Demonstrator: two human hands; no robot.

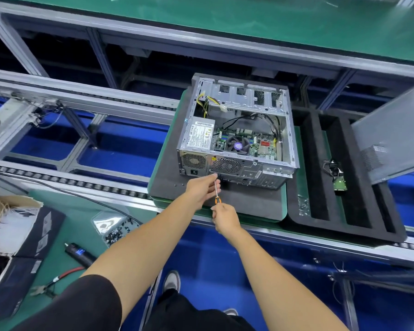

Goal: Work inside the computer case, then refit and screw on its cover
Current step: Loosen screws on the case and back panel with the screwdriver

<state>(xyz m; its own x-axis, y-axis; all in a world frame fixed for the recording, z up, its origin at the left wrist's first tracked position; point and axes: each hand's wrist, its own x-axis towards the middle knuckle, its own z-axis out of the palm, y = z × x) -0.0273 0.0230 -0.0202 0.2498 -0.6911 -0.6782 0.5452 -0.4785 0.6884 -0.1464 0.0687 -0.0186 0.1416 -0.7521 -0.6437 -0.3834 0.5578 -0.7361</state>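
Computer case (237,132) open on top, cover (390,137) leaning well apart at right, not yet refitted. Right hand (225,217) gripping screwdriver (217,192) handle, left hand (202,187) pinching its shaft at the case's back panel. Refitting and screwing probably all left.

One open computer case (237,132) sits on one dark foam pad (167,185). Two round fan grilles (225,165) show on its rear panel, and one CPU fan (237,145) inside. One grey side cover (392,132) stands at the right. One slotted black foam tray (320,187) holds one hard drive (339,182). Two hands are in view, the left hand (201,187) and the right hand (225,218), with one orange-handled screwdriver (217,194). On the green bench lie one electric screwdriver (79,254), one pair of pliers (50,285) and one bag of screws (115,228).
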